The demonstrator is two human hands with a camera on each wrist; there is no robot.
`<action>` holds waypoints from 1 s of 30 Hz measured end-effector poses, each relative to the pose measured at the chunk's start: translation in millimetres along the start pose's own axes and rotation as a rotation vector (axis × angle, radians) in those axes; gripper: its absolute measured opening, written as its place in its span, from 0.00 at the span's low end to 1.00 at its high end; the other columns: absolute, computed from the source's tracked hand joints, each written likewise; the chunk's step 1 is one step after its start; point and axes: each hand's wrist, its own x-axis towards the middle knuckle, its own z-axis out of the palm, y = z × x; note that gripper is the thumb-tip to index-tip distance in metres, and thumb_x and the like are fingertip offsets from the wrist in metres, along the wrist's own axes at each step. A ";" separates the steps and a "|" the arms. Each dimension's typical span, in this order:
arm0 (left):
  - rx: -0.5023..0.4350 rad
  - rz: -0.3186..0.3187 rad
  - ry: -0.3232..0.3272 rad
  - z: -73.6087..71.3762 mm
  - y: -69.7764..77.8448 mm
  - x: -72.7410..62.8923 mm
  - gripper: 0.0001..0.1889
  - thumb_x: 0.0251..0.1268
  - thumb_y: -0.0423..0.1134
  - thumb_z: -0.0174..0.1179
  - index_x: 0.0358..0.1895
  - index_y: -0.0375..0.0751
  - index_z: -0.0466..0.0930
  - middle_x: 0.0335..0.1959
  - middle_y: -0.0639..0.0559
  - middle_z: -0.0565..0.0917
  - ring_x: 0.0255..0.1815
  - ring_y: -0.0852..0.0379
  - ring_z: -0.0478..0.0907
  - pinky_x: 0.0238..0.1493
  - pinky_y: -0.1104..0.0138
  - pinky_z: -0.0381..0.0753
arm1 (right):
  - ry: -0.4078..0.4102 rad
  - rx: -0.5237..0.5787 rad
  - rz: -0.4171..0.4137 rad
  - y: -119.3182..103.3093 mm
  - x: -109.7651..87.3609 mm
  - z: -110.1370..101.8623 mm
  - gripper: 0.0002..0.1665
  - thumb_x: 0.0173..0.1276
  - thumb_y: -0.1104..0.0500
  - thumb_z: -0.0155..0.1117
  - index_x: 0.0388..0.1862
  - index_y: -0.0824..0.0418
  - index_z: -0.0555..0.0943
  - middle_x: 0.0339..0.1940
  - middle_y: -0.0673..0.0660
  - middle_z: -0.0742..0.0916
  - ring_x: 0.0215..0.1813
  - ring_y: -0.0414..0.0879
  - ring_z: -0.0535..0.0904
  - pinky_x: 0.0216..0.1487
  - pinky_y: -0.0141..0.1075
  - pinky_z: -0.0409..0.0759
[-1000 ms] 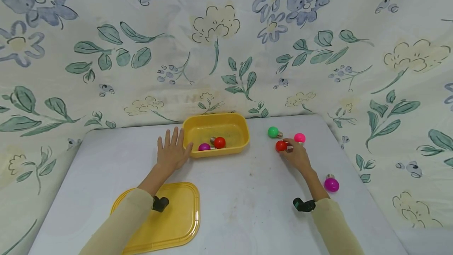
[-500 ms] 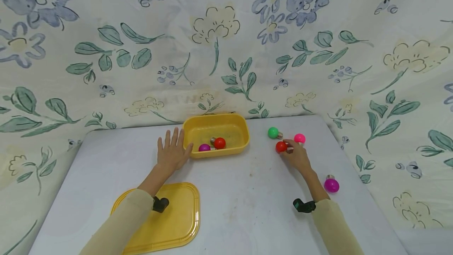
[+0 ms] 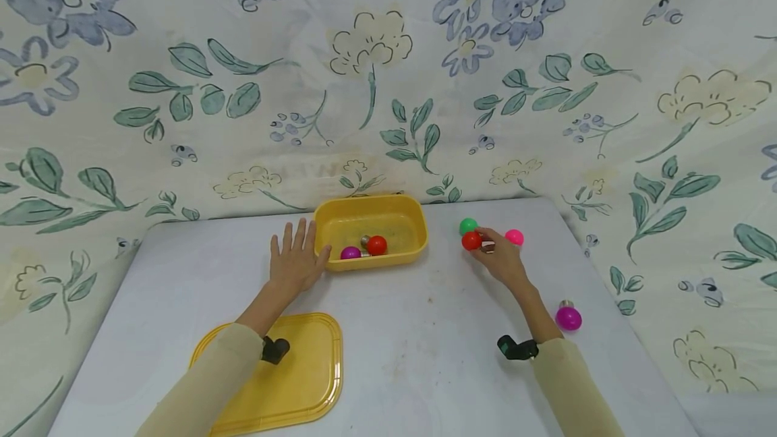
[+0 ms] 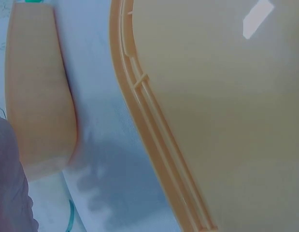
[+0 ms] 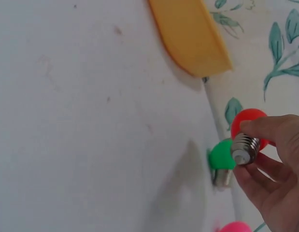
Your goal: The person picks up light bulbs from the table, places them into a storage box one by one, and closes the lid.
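My right hand (image 3: 505, 259) pinches a red light bulb (image 3: 471, 241) between thumb and fingers; its metal screw base (image 5: 245, 149) shows in the right wrist view. Just behind it lies a green bulb (image 3: 468, 226), partly covered by the held one in the head view. A pink bulb (image 3: 514, 237) is close by on the right. With fingers spread, my left hand (image 3: 295, 267) rests at the left end of the yellow basket (image 3: 419, 248), thumb at its rim. Inside the basket lie a second red bulb (image 3: 377, 245) and a purple bulb (image 3: 350, 253).
A yellow tray (image 3: 303, 369) lies flat at the front left, partly under the left forearm. Toward the right edge of the white table (image 3: 425, 369) sits a magenta bulb (image 3: 568, 317). A flowered cloth (image 3: 340, 100) hangs behind the table.
My right hand has lifted the red bulb and shifted slightly left and away from me, now overlapping the green bulb. My left hand has stayed in place.
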 end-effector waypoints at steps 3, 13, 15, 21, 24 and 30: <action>-0.001 0.002 0.006 -0.3 -0.1 -0.7 0.39 0.80 0.56 0.37 0.79 0.31 0.41 0.80 0.32 0.43 0.78 0.31 0.35 0.72 0.37 0.32 | 0.003 -0.007 -0.025 -11.0 3.1 0.0 0.32 0.68 0.63 0.68 0.70 0.63 0.72 0.61 0.67 0.81 0.55 0.60 0.80 0.49 0.47 0.84; -0.013 -0.001 -0.012 -1.3 0.0 -1.6 0.39 0.80 0.56 0.37 0.79 0.31 0.40 0.80 0.32 0.41 0.78 0.31 0.33 0.72 0.37 0.31 | -0.003 -0.043 -0.069 -42.2 15.7 3.8 0.32 0.67 0.61 0.70 0.70 0.59 0.73 0.60 0.63 0.82 0.55 0.58 0.80 0.50 0.46 0.84; -0.010 -0.004 -0.012 -2.2 0.4 -2.0 0.39 0.80 0.56 0.37 0.79 0.31 0.40 0.80 0.32 0.41 0.78 0.31 0.33 0.73 0.37 0.31 | -0.017 -0.035 -0.071 -49.1 19.0 4.9 0.33 0.67 0.60 0.70 0.70 0.57 0.73 0.60 0.62 0.82 0.55 0.57 0.80 0.51 0.45 0.83; 0.010 0.000 -0.006 -2.0 -0.9 -1.4 0.39 0.80 0.56 0.36 0.79 0.30 0.41 0.80 0.32 0.42 0.79 0.31 0.35 0.73 0.37 0.33 | -0.064 -0.019 -0.117 -68.8 31.1 11.1 0.33 0.68 0.62 0.69 0.71 0.56 0.73 0.61 0.60 0.82 0.54 0.55 0.81 0.52 0.43 0.83; 0.012 -0.001 -0.006 -1.5 -1.1 -1.2 0.39 0.80 0.57 0.36 0.79 0.31 0.41 0.80 0.32 0.42 0.79 0.32 0.36 0.73 0.37 0.33 | -0.088 -0.014 -0.142 -81.3 36.8 15.0 0.32 0.69 0.62 0.69 0.71 0.56 0.73 0.62 0.60 0.81 0.54 0.54 0.80 0.52 0.42 0.83; 0.011 -0.004 -0.008 0.4 -0.9 -0.4 0.39 0.80 0.57 0.36 0.79 0.31 0.41 0.80 0.33 0.41 0.79 0.32 0.35 0.73 0.38 0.32 | -0.151 -0.010 -0.215 -108.7 45.7 25.3 0.31 0.69 0.63 0.68 0.70 0.61 0.74 0.62 0.60 0.82 0.54 0.55 0.81 0.53 0.41 0.82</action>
